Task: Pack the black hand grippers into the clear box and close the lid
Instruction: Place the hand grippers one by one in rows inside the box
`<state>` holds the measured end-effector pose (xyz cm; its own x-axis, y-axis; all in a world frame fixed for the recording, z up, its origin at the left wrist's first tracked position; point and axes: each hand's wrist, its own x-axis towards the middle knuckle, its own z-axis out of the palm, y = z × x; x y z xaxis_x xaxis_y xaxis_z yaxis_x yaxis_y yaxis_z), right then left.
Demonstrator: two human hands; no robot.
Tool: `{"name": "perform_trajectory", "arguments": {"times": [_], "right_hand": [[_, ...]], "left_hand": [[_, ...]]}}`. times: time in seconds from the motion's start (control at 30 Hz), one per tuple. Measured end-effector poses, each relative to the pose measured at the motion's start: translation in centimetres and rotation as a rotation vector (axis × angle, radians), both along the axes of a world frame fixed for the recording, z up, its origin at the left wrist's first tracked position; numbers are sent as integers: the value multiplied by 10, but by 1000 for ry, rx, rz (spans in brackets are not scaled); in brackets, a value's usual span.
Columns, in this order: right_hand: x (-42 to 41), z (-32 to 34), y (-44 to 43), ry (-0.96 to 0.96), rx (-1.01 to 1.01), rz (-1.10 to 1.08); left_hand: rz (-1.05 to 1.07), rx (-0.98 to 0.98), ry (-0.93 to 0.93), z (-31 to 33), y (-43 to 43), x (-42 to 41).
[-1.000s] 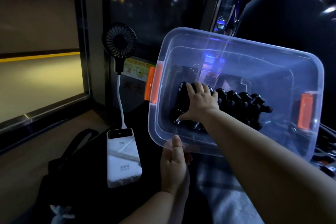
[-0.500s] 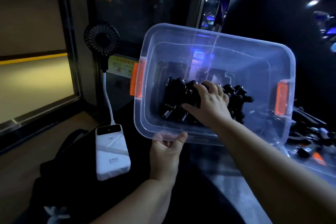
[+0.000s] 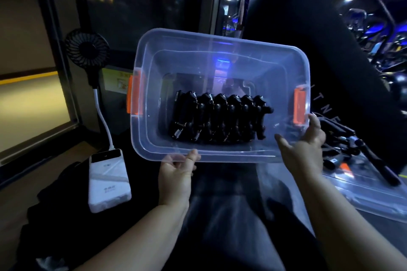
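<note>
Left hand (image 3: pixel 176 174) has the near rim of the clear box (image 3: pixel 220 55) pinched, thumb over the top edge and the rest of the fingers tucked underneath, while the right hand (image 3: pixel 304 149) is more of a loose cradle at the near right corner, fingers spread and mostly straight, thumb against the wall, fingertips up by the right orange latch (image 3: pixel 299 105), so it's supporting rather than clamping. Box is held up off the surface and tipped toward the camera so you look straight into it. Inside, the black hand grippers (image 3: pixel 220 121) sit in a tidy row side by side across the bottom, springs showing at the near end, and there's plenty of spare room behind them. So I'd say packing is well underway but not finished: no lid on the box, both latches hanging free (left orange latch (image 3: pixel 134 94) too), and what looks like the lid (image 3: pixel 363 193) is lying flat off to the right with some dark bits (image 3: pixel 343 145) piled on and beside it, maybe more grippers, too dark to call. Off to the left there's a white power bank (image 3: pixel 109 180) feeding a little black fan (image 3: pixel 87 50), nothing to do with the job
</note>
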<state>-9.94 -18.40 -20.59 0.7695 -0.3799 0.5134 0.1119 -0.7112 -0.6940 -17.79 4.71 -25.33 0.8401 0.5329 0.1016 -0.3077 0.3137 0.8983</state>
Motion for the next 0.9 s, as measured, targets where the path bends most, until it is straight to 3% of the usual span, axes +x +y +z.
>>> {"name": "perform_trajectory", "arguments": {"times": [0.23,0.4,0.73,0.9], "right_hand": [[0,-4,0,55,8,34],[-3,-6,-4,65,12,82],[-9,-14,-46,40,-26,108],[-3,-26,-94,92,-92,-82]], "left_hand": [[-263,-150,112,-2,-67,7],[-431,-129,180,-1,-114,21],[-470,-157,219,3,-163,37],[-442,-145,193,0,-163,39]]}}
